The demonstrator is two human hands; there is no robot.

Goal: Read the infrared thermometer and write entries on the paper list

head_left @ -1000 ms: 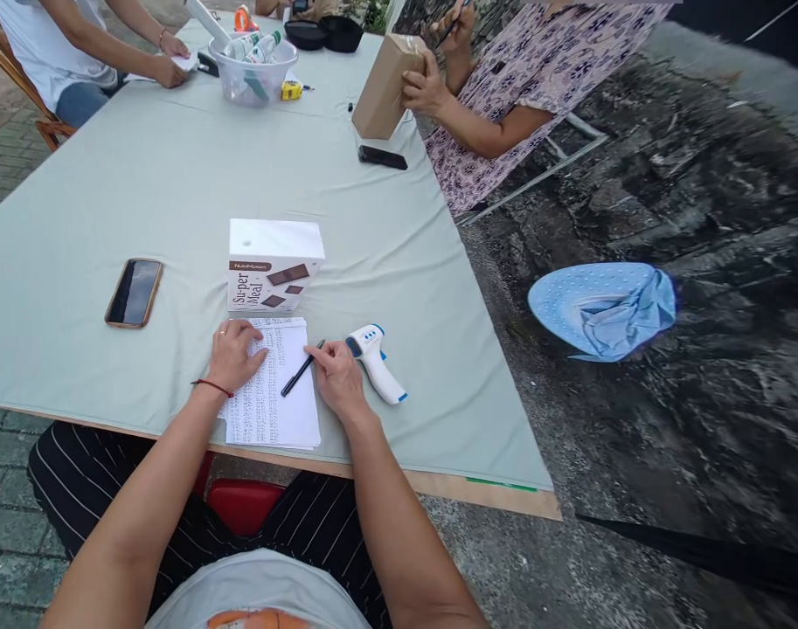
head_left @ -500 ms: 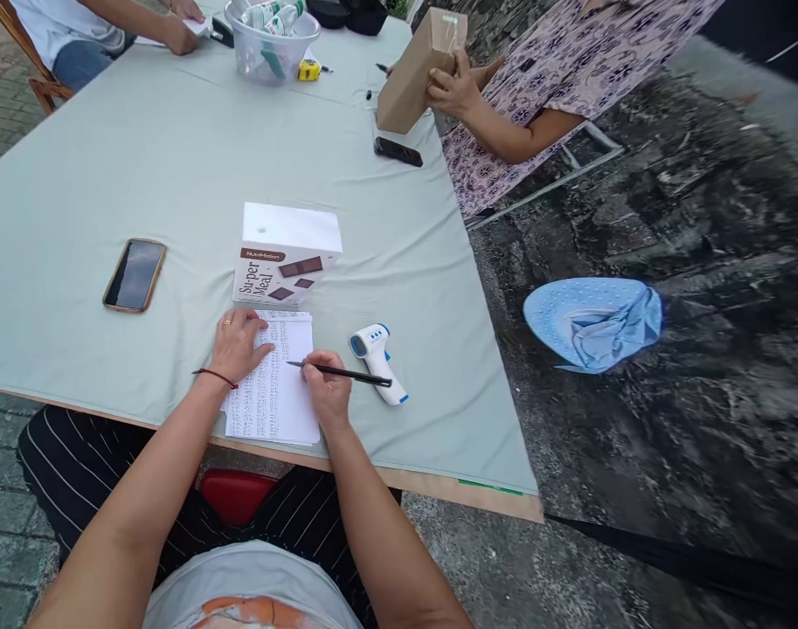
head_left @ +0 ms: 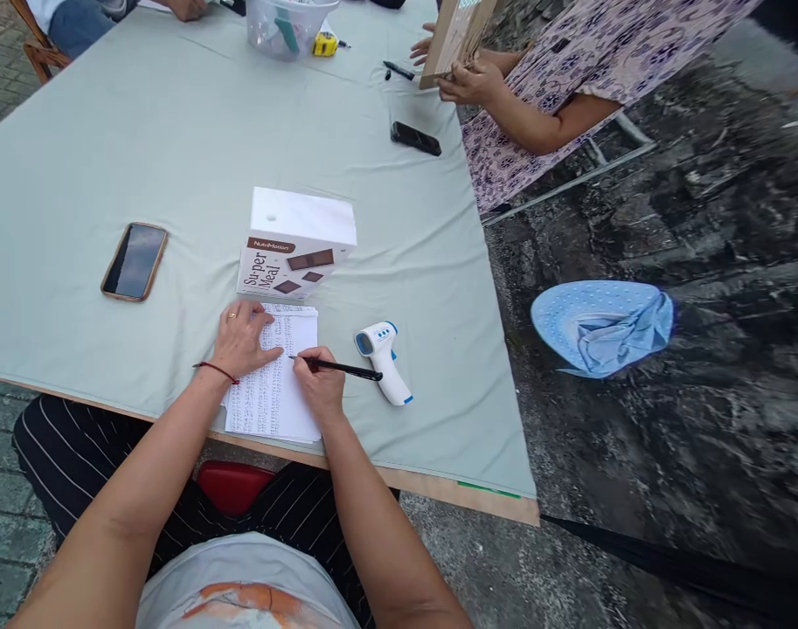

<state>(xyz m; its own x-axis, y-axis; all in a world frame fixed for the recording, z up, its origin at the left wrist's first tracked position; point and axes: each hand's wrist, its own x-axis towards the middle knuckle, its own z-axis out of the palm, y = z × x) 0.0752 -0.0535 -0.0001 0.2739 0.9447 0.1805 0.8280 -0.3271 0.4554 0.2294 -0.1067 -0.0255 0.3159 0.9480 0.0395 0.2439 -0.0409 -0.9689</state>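
A stack of white paper [head_left: 300,411] covered in columns of small handwriting lies at the table's near edge. My left hand [head_left: 239,339] rests on its upper left part, fingers spread and lying flat. Between the fingers of my right hand [head_left: 320,384] is a black pen [head_left: 352,370], its tip at the paper near the right end of the writing. Just beyond the paper stands a white Super Meal box [head_left: 303,218] with brown print. To the right of my right hand lies a white and blue infrared thermometer [head_left: 384,362].
A phone [head_left: 135,262] lies at the left, a black phone [head_left: 415,138] farther back. Near the far end are a clear plastic tub [head_left: 267,35] and a yellow tape measure [head_left: 324,44]. A person at the right holds a cardboard box [head_left: 454,44]. A blue hat [head_left: 601,328] lies beyond the table's right edge.
My right hand has moved slightly left, bringing the pen tip down to the paper. The person at the right has tilted the cardboard box. The view has shifted a little.
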